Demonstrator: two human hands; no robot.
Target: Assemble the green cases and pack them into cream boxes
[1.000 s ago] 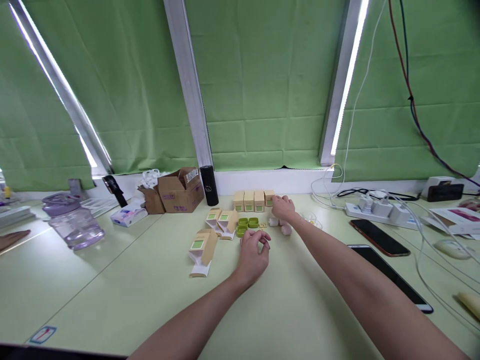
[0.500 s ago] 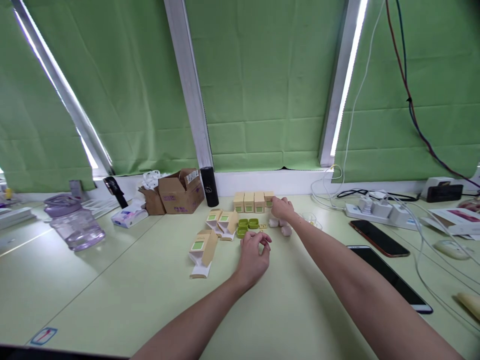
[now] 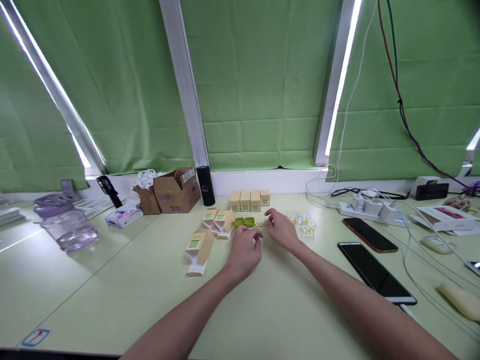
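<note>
1. The green cases [image 3: 244, 221] lie mid-desk [image 3: 112, 280], at 6 o'clock from the row of small boxes [image 3: 250, 200].
2. The right hand [image 3: 282, 231] has drawn back from that row and now hovers at 4 o'clock of the cases, its grip loose and wide with nothing seen in it.
3. The left hand [image 3: 243, 246] has edged up to the cases' near side, fingers curled; I cannot tell whether its grip holds anything.
4. The clear cups [image 3: 303, 221] at 3 o'clock are now uncovered.
5. The open cartons [image 3: 215, 220] at 9 o'clock are unmoved.
</note>
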